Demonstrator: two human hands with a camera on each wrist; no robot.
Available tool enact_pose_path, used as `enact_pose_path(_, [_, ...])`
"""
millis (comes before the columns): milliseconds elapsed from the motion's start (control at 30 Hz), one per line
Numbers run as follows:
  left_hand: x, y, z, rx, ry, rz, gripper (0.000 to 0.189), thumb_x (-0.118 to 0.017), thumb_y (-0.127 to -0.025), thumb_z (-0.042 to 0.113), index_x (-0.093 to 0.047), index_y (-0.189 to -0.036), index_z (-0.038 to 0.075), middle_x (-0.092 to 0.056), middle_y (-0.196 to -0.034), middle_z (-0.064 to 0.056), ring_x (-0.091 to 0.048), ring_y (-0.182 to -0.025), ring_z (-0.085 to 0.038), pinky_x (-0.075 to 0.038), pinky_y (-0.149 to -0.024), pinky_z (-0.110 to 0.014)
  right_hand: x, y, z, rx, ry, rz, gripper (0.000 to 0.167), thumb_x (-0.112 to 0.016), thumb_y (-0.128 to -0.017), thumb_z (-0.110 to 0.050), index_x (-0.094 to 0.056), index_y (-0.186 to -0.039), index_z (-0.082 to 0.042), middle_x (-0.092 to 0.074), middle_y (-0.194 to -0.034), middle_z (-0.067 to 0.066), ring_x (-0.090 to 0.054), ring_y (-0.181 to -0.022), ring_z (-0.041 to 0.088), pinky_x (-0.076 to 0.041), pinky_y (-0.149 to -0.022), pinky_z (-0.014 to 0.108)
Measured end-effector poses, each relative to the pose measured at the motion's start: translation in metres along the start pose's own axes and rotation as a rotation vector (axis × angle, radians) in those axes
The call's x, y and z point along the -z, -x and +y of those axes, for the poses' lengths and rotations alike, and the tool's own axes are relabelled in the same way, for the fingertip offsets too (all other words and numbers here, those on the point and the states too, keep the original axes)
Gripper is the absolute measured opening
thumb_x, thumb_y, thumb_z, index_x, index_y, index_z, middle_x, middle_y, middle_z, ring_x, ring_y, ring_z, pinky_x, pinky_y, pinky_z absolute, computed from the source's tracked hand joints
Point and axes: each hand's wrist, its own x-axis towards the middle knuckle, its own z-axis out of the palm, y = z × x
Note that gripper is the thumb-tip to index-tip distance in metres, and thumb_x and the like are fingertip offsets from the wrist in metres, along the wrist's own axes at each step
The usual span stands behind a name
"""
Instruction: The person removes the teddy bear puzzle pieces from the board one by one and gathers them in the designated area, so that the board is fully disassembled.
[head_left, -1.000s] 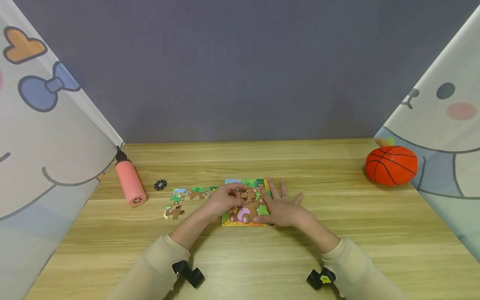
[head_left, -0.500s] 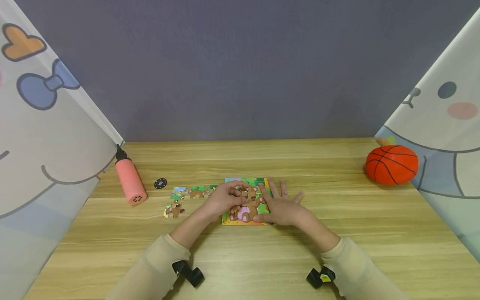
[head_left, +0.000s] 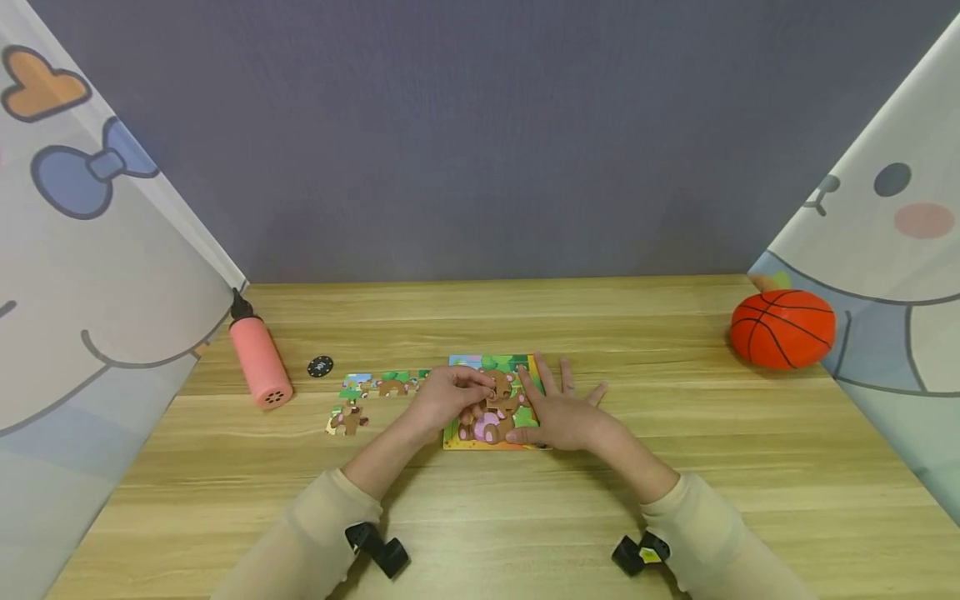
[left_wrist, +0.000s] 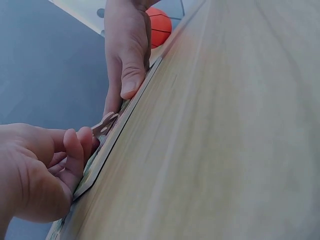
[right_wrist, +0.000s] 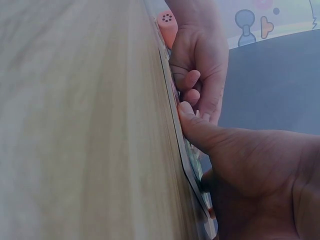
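A bear jigsaw puzzle with a yellow-orange lower border lies on the wooden table. My left hand is over its left side, pinching a brown puzzle piece between thumb and index finger. That piece stands tilted up from the puzzle in the left wrist view. The right hand rests on the puzzle's right edge with fingers spread, its thumb along the near side. Left of the puzzle lie several loose pieces, with a brown bear piece nearer me. My left fingers hide part of the picture.
A pink hand pump with a black nozzle lies at the table's left side. Close to it is a black round chip. A red toy basketball sits at the far right. A dark grey panel stands behind the table.
My left fingertips have shifted slightly away from me over the bear's head, and the other fingers have dropped apart from the pinch. The right hand has stayed in place.
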Motion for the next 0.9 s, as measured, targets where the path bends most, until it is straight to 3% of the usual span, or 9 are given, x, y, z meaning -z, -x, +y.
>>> enact_pose_path(133, [-0.001,0.000,0.000,0.001,-0.001,0.015,0.015,-0.065,-0.099,0.006,-0.072,-0.111,0.000,-0.064,-0.069,-0.010,-0.051,-0.048,-0.012,-0.046,-0.040,-0.025,0.000,0.000,0.000,-0.001,-0.002,-0.001,0.107,-0.061,-0.088,-0.069,-0.006,-0.164,-0.017,0.019,-0.166,0.012,0.018,-0.146,0.048,0.008,-0.090,0.090])
enact_pose_path(367, [-0.001,0.001,0.000,-0.019,0.031,0.044,0.021,-0.060,-0.099,0.000,-0.065,-0.120,-0.001,-0.073,-0.092,-0.013,-0.058,-0.056,-0.013,-0.045,-0.046,-0.022,-0.001,0.000,0.000,-0.003,0.008,-0.007,0.106,-0.059,-0.088,-0.070,-0.007,-0.164,-0.017,0.018,-0.166,0.012,0.018,-0.147,0.048,0.007,-0.090,0.090])
enact_pose_path(700, [0.004,0.003,0.001,-0.038,0.045,0.045,0.023,-0.060,-0.099,-0.001,-0.065,-0.121,-0.003,-0.073,-0.096,-0.014,-0.063,-0.063,-0.015,-0.050,-0.051,-0.022,0.000,0.000,0.001,0.003,0.002,-0.007,0.107,-0.060,-0.088,-0.069,-0.007,-0.164,-0.016,0.017,-0.166,0.013,0.017,-0.147,0.049,0.007,-0.089,0.090])
enact_pose_path(900, [0.012,0.008,0.004,-0.017,0.053,0.058,0.025,-0.062,-0.098,0.001,-0.066,-0.123,-0.001,-0.073,-0.098,-0.014,-0.064,-0.068,-0.017,-0.052,-0.054,-0.023,0.000,0.000,0.001,0.000,-0.014,-0.010,0.107,-0.061,-0.088,-0.069,-0.007,-0.164,-0.016,0.019,-0.166,0.012,0.018,-0.146,0.048,0.007,-0.089,0.090])
